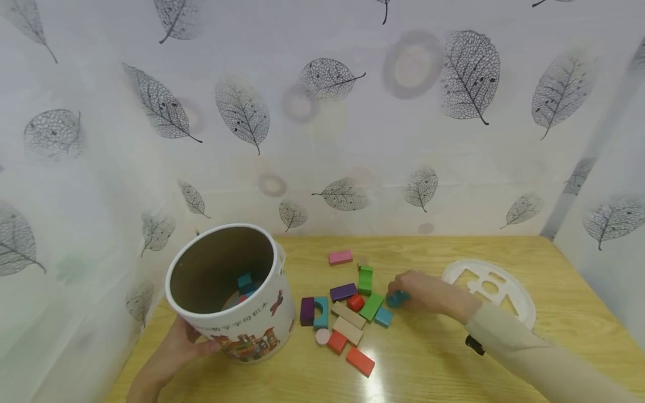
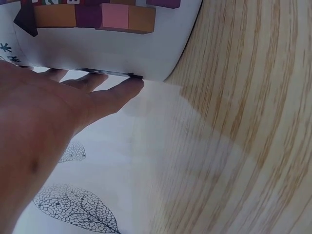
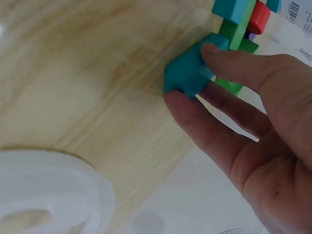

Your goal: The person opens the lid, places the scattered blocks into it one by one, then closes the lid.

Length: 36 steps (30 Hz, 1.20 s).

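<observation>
A white bucket (image 1: pixel 287 313) with printed blocks and Chinese characters tilts on the left, its mouth showing several blocks (image 1: pixel 245 284) inside. My left hand (image 1: pixel 173 350) grips its lower side, thumb at the front; the left wrist view has the fingers (image 2: pixel 117 95) against the wall. On the right, my right hand (image 1: pixel 420 291) pinches a teal block (image 3: pixel 187 66) between thumb and fingers, close over the table. Just left of that hand lie a small blue block (image 1: pixel 383 317), a green block (image 1: pixel 372 307) and a green notched block (image 1: pixel 365 280).
More blocks spread across the middle of the wooden table (image 1: pixel 428 369): a purple block (image 1: pixel 344 291), a red cylinder (image 1: pixel 355 303), a teal arch (image 1: pixel 322 312), a pink block (image 1: pixel 340 257). A white lid with cutouts (image 1: pixel 526 302) lies behind the right forearm. A leaf-patterned curtain (image 1: pixel 353 140) backs the table.
</observation>
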Each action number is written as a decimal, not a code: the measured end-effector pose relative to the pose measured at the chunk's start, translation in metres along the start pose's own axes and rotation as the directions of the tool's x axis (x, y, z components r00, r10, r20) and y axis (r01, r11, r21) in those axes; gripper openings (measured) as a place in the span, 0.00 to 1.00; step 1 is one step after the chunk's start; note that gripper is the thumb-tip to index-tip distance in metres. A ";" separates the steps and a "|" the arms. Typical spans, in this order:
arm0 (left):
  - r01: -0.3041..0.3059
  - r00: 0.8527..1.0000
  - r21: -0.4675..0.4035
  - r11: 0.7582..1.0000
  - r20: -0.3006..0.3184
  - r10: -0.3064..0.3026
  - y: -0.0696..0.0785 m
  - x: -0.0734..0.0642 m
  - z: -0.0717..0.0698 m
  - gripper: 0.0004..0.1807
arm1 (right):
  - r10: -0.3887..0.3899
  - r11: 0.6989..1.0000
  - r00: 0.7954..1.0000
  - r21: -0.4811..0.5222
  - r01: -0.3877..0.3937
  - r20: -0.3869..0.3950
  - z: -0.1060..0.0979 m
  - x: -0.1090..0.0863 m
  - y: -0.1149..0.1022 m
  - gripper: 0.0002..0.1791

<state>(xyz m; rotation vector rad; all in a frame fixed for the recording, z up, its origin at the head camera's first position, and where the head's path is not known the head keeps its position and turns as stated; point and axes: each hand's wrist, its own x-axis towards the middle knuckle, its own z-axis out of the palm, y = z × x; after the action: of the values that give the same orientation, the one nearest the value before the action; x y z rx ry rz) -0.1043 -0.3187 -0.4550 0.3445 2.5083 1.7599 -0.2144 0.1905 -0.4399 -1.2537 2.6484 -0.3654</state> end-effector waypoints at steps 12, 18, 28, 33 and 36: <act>0.005 1.000 -0.011 1.000 -0.019 -0.005 -0.001 -0.002 0.000 0.55 | 0.045 0.999 0.999 0.002 -0.045 -0.029 0.006 -0.005 -0.009 0.17; -0.017 1.000 0.009 1.000 -0.015 0.017 -0.001 -0.001 -0.001 0.54 | 0.043 0.999 0.998 0.019 -0.042 -0.047 0.005 -0.004 -0.008 0.17; 0.011 1.000 0.006 1.000 -0.023 -0.011 0.000 -0.001 0.001 0.55 | 0.067 0.997 0.996 0.028 -0.066 -0.062 0.007 -0.004 -0.008 0.16; 0.022 0.999 0.004 1.000 -0.029 -0.022 -0.002 -0.002 0.001 0.55 | 0.081 0.997 0.994 0.022 -0.079 -0.071 0.012 -0.005 -0.010 0.16; 0.025 0.999 0.008 1.000 -0.027 -0.024 -0.003 -0.004 0.002 0.55 | 0.074 0.997 0.994 0.007 -0.074 -0.079 0.016 -0.008 -0.013 0.15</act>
<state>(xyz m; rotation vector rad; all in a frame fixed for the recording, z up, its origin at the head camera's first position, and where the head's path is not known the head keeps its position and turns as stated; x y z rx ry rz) -0.1009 -0.3192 -0.4590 0.2910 2.5280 1.7573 -0.1961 0.1863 -0.4511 -1.1589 2.7507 -0.4167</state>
